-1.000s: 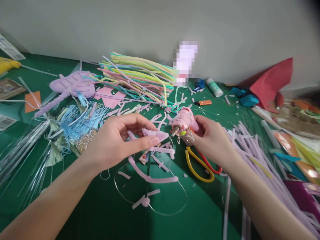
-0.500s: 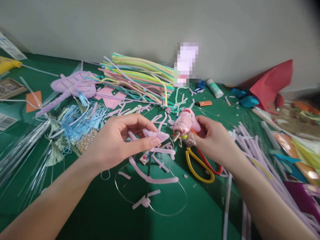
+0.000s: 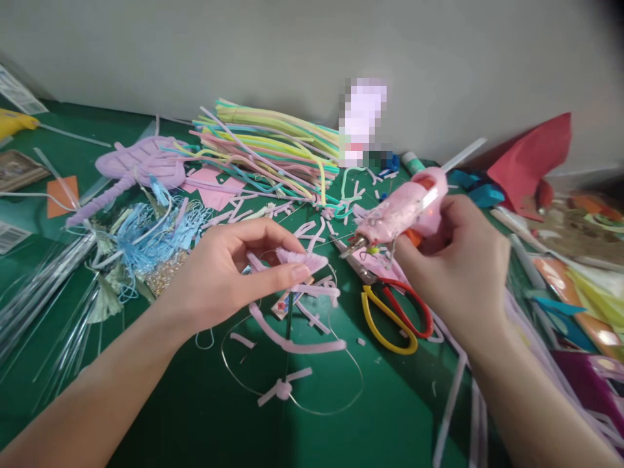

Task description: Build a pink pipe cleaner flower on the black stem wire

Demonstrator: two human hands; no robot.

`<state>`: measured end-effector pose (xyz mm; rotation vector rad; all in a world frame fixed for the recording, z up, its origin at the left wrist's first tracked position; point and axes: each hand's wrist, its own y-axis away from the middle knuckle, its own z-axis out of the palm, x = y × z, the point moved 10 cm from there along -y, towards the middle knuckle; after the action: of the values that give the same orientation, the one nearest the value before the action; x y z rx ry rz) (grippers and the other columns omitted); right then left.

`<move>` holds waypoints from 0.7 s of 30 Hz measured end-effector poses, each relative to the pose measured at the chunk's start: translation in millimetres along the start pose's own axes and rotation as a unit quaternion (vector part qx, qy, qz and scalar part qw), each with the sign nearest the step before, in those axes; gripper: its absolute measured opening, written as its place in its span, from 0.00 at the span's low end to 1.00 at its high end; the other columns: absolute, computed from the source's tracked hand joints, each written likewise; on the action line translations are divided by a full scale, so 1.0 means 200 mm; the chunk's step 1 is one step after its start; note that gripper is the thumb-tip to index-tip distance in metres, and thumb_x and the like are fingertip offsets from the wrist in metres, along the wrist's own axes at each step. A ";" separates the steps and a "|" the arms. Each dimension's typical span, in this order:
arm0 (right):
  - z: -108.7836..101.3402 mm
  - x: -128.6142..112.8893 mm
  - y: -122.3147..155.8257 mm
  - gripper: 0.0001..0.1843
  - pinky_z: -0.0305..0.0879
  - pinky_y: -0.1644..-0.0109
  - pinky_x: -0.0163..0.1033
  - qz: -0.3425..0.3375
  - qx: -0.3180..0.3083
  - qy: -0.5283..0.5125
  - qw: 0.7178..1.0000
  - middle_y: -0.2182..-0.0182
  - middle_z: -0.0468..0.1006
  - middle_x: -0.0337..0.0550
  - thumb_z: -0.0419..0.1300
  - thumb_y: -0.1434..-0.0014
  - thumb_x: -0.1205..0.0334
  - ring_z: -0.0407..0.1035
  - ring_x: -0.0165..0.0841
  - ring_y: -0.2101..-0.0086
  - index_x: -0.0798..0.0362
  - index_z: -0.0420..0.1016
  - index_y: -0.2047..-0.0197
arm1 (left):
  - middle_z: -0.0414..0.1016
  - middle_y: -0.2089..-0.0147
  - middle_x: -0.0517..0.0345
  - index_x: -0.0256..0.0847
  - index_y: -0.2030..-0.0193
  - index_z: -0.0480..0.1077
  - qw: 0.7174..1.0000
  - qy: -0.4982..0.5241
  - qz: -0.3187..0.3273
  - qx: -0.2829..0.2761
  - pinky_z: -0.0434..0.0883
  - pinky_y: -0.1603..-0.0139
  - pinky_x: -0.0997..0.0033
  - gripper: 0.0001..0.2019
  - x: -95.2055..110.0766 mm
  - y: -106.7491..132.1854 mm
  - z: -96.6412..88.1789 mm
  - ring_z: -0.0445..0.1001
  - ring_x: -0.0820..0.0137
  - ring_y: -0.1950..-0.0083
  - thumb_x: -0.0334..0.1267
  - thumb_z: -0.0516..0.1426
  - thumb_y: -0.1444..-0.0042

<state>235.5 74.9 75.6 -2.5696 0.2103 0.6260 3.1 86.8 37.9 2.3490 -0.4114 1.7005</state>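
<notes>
Between thumb and fingers, my left hand pinches a small lilac pipe-cleaner piece, its edge facing right. My right hand is wrapped round a pink hot glue gun, raised above the table with its metal nozzle pointing left and down toward that piece. A clear glue stick juts from the gun's rear. Below the gun lie scissors with one yellow and one red handle. Under my left hand are a curved lilac pipe cleaner and a thin wire loop with a small lilac knot.
A bundle of coloured pipe cleaners lies at the back by the wall. To the left are a lilac braided piece, blue tassels and clear rods. Red paper and more lilac pipe cleaners are at right.
My right hand has lifted the glue gun from the table, up and to the right, uncovering the scissor blades. My left hand stays nearly still with the lilac piece.
</notes>
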 end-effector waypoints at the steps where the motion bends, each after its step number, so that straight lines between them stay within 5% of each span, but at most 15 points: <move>1: -0.03 -0.02 0.00 0.12 0.50 0.75 0.35 -0.013 0.030 0.019 0.999 0.84 0.61 0.30 0.60 0.56 0.58 0.54 0.27 0.81 0.49 0.60 0.70 | 0.76 0.69 0.66 0.45 0.66 0.76 1.000 -0.003 0.004 0.006 0.66 0.75 0.84 0.05 0.00 0.00 0.00 0.71 0.78 0.71 0.39 0.66 0.47; 21: -0.07 -0.07 0.02 0.16 0.49 0.73 0.35 -0.048 0.056 0.062 0.995 0.83 0.59 0.29 0.63 0.55 0.58 0.53 0.26 0.81 0.49 0.57 0.70 | 0.76 0.68 0.66 0.47 0.65 0.76 1.000 -0.001 0.013 0.008 0.68 0.75 0.85 0.05 0.00 -0.01 0.00 0.72 0.78 0.71 0.41 0.67 0.47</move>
<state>226.4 64.8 90.8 -2.4942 0.1564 0.4083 2.6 88.4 37.7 2.3661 -0.4313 1.7204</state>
